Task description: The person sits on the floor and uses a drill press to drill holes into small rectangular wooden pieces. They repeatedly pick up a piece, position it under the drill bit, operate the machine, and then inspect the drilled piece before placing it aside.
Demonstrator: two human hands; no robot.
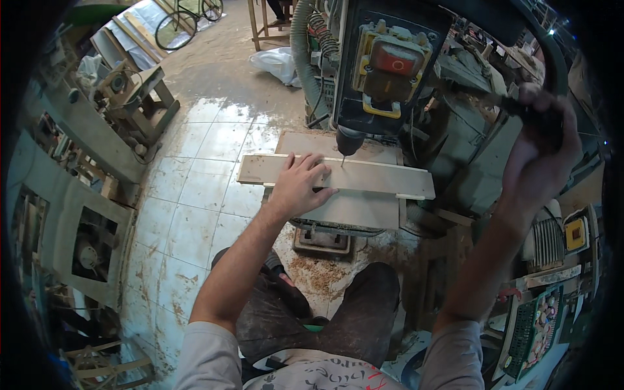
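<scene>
A long pale wooden board (pixel 377 179) lies crosswise on the drill press table (pixel 357 211). My left hand (pixel 301 182) holds the board left of the bit, its fingers reaching over the top and the thumb near the front edge. Just right of those fingers, the thin drill bit (pixel 343 161) points down from the dark chuck (pixel 350 140) and meets the board or hovers close above it; I cannot tell which. Raised at the far right, my right hand (pixel 546 130) is wrapped around the black knob of the feed handle (pixel 543 117).
A red switch box (pixel 393 65) sits on the front of the drill press. Sawdust (pixel 318 276) covers the floor by the press base (pixel 322 242). A green crate (pixel 536 331) of small round pieces stands at right; a machine cabinet (pixel 84 221) stands at left. Farther off is a bicycle (pixel 175 29).
</scene>
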